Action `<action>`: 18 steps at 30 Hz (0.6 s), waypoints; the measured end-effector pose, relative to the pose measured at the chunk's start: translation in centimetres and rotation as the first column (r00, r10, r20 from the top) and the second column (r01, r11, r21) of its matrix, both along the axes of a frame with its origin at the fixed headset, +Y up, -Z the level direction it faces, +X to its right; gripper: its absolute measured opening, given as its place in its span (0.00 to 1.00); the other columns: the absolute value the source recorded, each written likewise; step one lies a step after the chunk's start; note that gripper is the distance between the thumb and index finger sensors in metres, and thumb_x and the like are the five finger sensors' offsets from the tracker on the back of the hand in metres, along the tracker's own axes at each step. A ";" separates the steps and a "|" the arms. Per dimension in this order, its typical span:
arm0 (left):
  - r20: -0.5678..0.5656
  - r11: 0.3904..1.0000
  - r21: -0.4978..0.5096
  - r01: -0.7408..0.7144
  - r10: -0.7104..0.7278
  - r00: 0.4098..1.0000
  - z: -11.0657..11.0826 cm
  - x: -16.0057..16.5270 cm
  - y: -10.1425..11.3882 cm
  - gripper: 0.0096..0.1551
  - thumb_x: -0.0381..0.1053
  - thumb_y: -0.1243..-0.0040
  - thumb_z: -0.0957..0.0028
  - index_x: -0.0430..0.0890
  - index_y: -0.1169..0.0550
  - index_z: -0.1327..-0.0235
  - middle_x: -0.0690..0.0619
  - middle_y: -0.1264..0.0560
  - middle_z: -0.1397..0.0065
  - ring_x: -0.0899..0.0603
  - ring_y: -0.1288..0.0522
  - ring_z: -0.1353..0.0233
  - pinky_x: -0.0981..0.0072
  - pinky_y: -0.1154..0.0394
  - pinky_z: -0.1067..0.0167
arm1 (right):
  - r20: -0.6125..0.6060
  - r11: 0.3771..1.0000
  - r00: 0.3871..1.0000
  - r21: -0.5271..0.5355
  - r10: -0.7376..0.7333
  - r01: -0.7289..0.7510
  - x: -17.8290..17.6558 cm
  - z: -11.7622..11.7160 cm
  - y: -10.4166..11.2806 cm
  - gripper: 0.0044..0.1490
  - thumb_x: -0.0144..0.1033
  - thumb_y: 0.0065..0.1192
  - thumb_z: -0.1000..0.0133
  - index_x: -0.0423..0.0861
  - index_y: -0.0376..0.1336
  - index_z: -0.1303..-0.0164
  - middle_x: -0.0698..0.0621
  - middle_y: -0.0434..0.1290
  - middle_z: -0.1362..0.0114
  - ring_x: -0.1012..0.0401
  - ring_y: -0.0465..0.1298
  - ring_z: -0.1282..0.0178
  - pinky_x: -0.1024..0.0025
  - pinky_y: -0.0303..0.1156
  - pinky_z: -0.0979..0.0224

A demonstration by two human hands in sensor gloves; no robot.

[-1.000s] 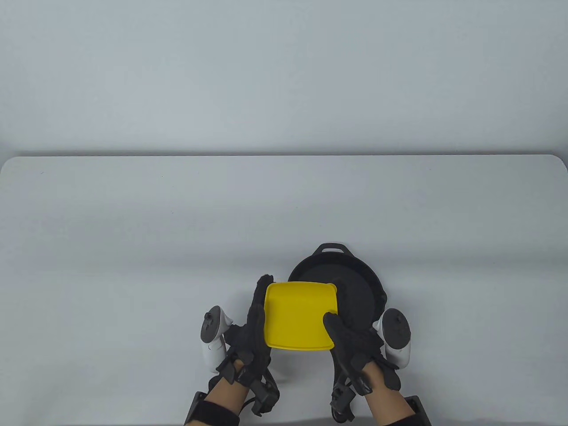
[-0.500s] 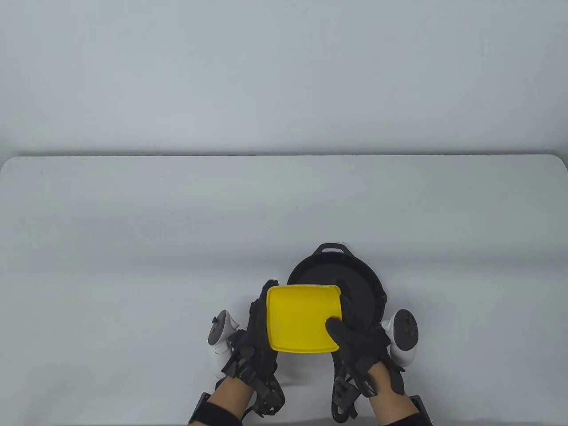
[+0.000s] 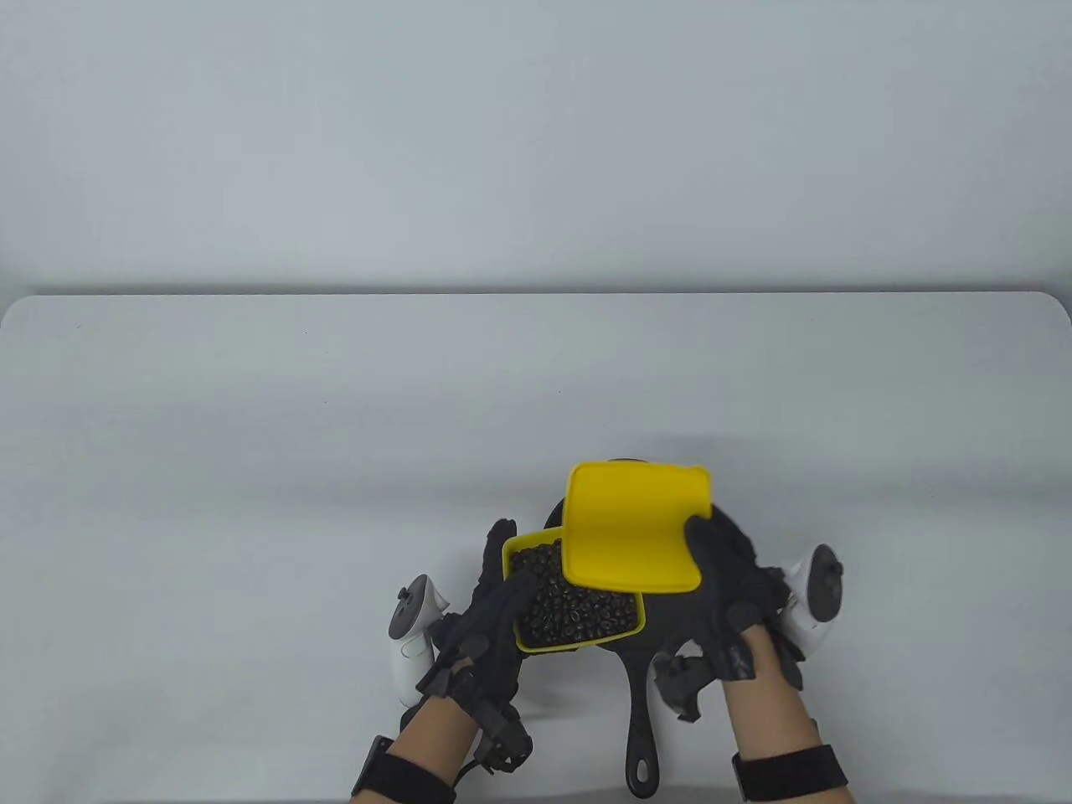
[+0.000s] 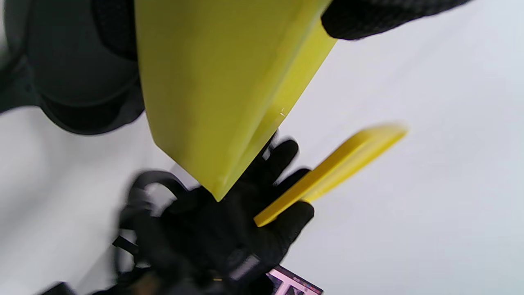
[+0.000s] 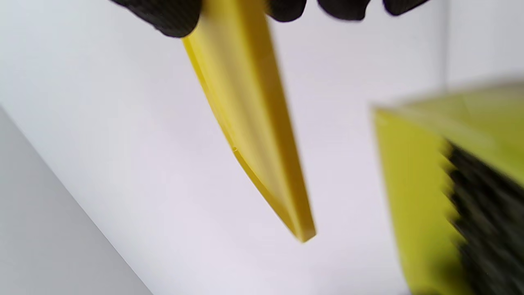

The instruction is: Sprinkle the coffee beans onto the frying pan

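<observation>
My left hand (image 3: 494, 603) grips a yellow box (image 3: 536, 645) full of dark coffee beans (image 3: 569, 607), held over the left part of the black frying pan (image 3: 670, 620). My right hand (image 3: 724, 578) holds the yellow lid (image 3: 632, 528) lifted off the box, above the pan's far side. The pan's handle (image 3: 641, 737) points toward the front edge. In the left wrist view the box (image 4: 213, 90) fills the top, with the lid (image 4: 331, 172) edge-on beyond it. In the right wrist view the lid (image 5: 254, 131) hangs from my fingers and the box (image 5: 413, 192) is at the right.
The white table (image 3: 251, 469) stretches wide to the left, right and far side of the pan. A grey wall stands behind the table's far edge (image 3: 536, 295).
My right hand has lifted the lid off the box and moved it up and to the right over the pan. The beans and the pan handle now show.
</observation>
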State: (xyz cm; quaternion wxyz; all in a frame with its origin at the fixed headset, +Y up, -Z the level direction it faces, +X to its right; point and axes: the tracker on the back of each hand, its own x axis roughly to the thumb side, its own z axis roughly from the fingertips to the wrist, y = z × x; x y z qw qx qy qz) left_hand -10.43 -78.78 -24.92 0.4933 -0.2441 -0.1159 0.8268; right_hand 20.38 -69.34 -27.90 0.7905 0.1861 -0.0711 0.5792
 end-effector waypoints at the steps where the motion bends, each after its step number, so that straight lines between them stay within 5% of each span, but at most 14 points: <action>1: -0.017 0.999 -0.008 0.038 -0.038 0.999 0.1 -0.3 -0.1 0.45 0.66 0.50 0.38 0.71 0.64 0.26 0.39 0.46 0.24 0.32 0.30 0.30 0.48 0.26 0.37 | 0.089 0.998 0.995 0.045 0.035 -0.039 2.1 -0.2 0.6 0.29 0.46 0.46 0.29 0.41 0.54 0.24 0.35 0.44 0.15 0.31 0.53 0.18 0.32 0.54 0.26; 4: -0.066 0.996 -0.034 0.084 -0.086 0.994 0.1 -0.5 -0.3 0.45 0.66 0.50 0.38 0.71 0.65 0.26 0.40 0.46 0.24 0.32 0.30 0.30 0.49 0.26 0.36 | 0.369 0.956 0.887 -0.016 0.279 -0.294 5.9 0.4 0.7 0.31 0.42 0.47 0.30 0.38 0.52 0.23 0.32 0.47 0.17 0.34 0.64 0.23 0.41 0.66 0.29; 7: -0.097 0.997 -0.064 0.047 -0.053 0.994 0.1 -0.1 -0.6 0.45 0.66 0.51 0.38 0.71 0.65 0.27 0.40 0.47 0.24 0.33 0.31 0.30 0.49 0.26 0.35 | 0.652 0.831 0.546 -0.258 0.526 -0.493 8.7 1.5 -0.7 0.33 0.38 0.52 0.35 0.36 0.54 0.23 0.29 0.56 0.23 0.39 0.78 0.36 0.52 0.79 0.43; 9: -0.099 0.997 -0.064 0.046 -0.053 0.994 0.2 0.1 -0.5 0.44 0.66 0.51 0.38 0.71 0.65 0.27 0.40 0.48 0.24 0.33 0.31 0.29 0.49 0.27 0.35 | 0.684 0.768 0.404 -0.375 0.607 -0.520 10.1 1.8 -1.7 0.35 0.34 0.55 0.38 0.34 0.54 0.23 0.28 0.62 0.27 0.40 0.83 0.44 0.53 0.82 0.51; 13: -0.067 0.996 -0.032 0.087 -0.089 0.994 0.6 0.6 -0.1 0.45 0.66 0.51 0.38 0.70 0.65 0.26 0.40 0.47 0.24 0.32 0.31 0.30 0.49 0.27 0.35 | 0.617 0.673 0.304 -0.548 0.726 -0.497 12.0 1.9 -4.0 0.34 0.31 0.58 0.42 0.31 0.59 0.27 0.31 0.73 0.36 0.45 0.89 0.60 0.64 0.85 0.68; 15: -0.056 0.996 -0.028 0.085 -0.087 0.995 0.7 0.8 0.0 0.44 0.66 0.51 0.38 0.70 0.65 0.26 0.40 0.47 0.24 0.32 0.31 0.30 0.49 0.27 0.35 | 0.535 0.645 0.360 -0.609 0.764 -0.462 12.2 1.5 -5.4 0.33 0.30 0.60 0.43 0.30 0.62 0.29 0.32 0.77 0.41 0.46 0.89 0.65 0.67 0.85 0.73; 18: -0.045 0.996 -0.028 0.085 -0.086 0.995 0.8 0.9 0.1 0.44 0.66 0.51 0.38 0.70 0.65 0.26 0.39 0.47 0.24 0.32 0.31 0.30 0.49 0.27 0.35 | 0.478 0.587 0.343 -0.692 0.809 -0.420 12.8 1.4 -6.8 0.33 0.32 0.60 0.44 0.31 0.63 0.30 0.34 0.78 0.43 0.50 0.90 0.66 0.69 0.85 0.72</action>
